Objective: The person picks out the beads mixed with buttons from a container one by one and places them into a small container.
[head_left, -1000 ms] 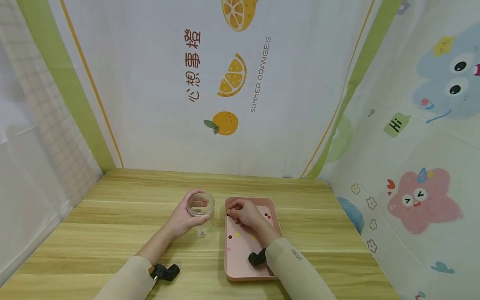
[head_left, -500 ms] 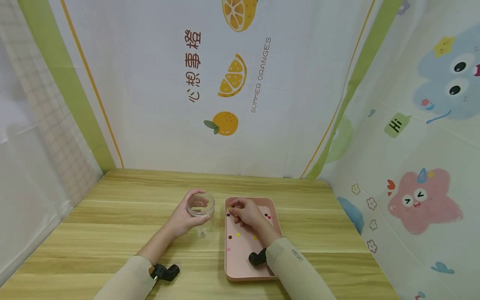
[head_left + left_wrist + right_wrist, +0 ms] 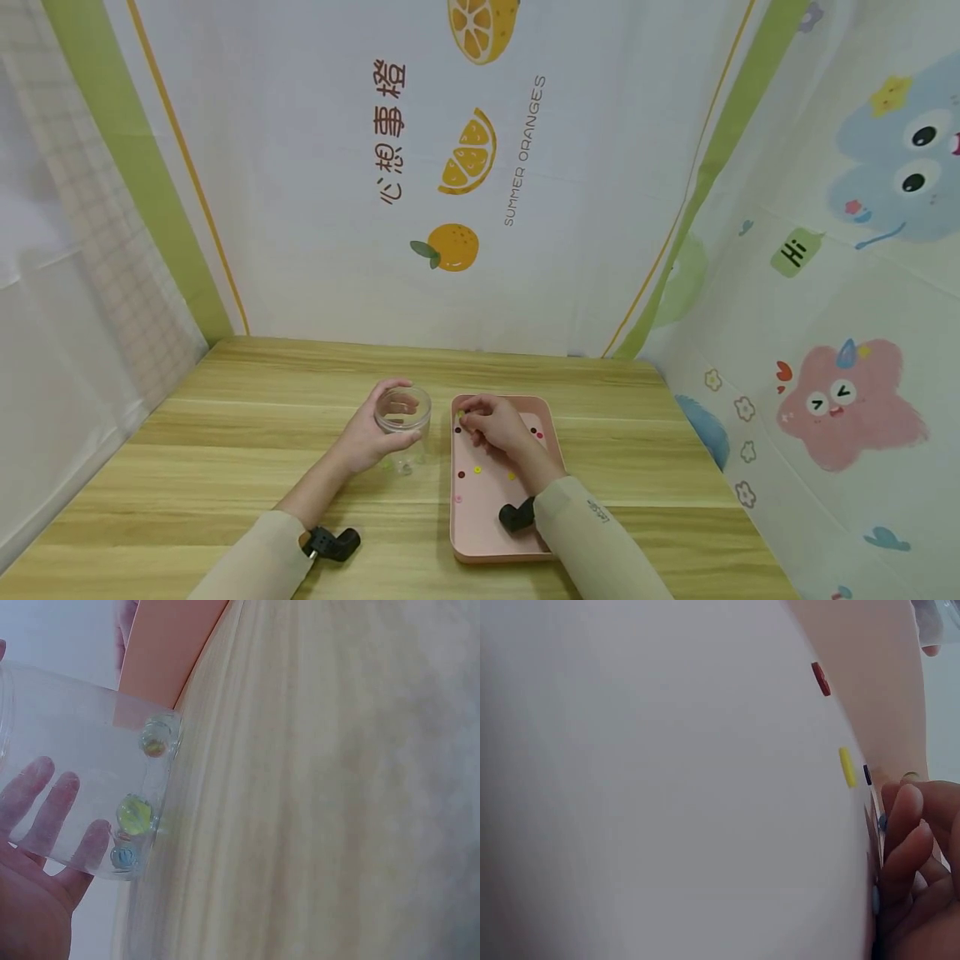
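My left hand [image 3: 372,433] grips a clear jar [image 3: 408,443] round its side; the jar stands upright on the table. In the left wrist view, glass marbles lie at its bottom, among them a yellow-green marble [image 3: 135,815] and a bluish one [image 3: 123,856]. Over the far left corner of the pink tray [image 3: 472,546], my right hand [image 3: 501,427] pinches a small yellow-green marble [image 3: 461,413] between thumb and fingertips. Only a sliver of that marble [image 3: 910,777] shows in the right wrist view. A dark button [image 3: 458,430] lies just below the fingertips.
Several small buttons lie in the tray, including a dark red one [image 3: 461,475], a yellow one [image 3: 477,470] and a pink one [image 3: 458,499]. The wooden table [image 3: 187,483] ends at a printed cloth backdrop [image 3: 322,275].
My right hand has shifted slightly right with the marble at its fingertips, and the dark button beneath shows more fully. The left hand and jar have stayed in place.
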Available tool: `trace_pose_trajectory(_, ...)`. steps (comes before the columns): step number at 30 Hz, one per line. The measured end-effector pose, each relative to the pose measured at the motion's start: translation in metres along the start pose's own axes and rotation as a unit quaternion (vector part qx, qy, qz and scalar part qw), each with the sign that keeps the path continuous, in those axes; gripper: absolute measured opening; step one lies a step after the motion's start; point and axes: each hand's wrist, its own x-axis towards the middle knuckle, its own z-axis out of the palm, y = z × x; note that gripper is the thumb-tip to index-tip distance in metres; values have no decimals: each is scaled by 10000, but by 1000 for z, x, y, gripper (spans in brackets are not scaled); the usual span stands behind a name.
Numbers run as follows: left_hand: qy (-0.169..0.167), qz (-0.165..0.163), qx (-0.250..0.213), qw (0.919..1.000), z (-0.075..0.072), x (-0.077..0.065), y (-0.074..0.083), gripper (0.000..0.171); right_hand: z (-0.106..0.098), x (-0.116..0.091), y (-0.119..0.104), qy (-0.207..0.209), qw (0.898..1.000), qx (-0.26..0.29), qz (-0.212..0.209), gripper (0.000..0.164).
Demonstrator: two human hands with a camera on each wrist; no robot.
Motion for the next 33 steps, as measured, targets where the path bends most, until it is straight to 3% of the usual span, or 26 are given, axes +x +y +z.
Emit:
trace_pose_trajectory(8, -4, 12, -1, 10000, 0, 1, 0, 77, 0, 0, -2, -7, 9999, 89, -92, 19)
trace_pose_trajectory(17, 20, 34, 44, 10000, 0, 0, 0, 77, 1, 3, -7, -92, 9981, 579, -165, 22)
trace_pose_trajectory(25, 17, 117, 126, 9999, 0, 1, -1, 78, -4, -10, -26, -13, 9996, 176, -216, 25)
trace_pose_trajectory(33, 20, 71, 74, 9999, 1, 1, 0, 78, -16, -11, -31, -80, 9992, 231, -304, 31)
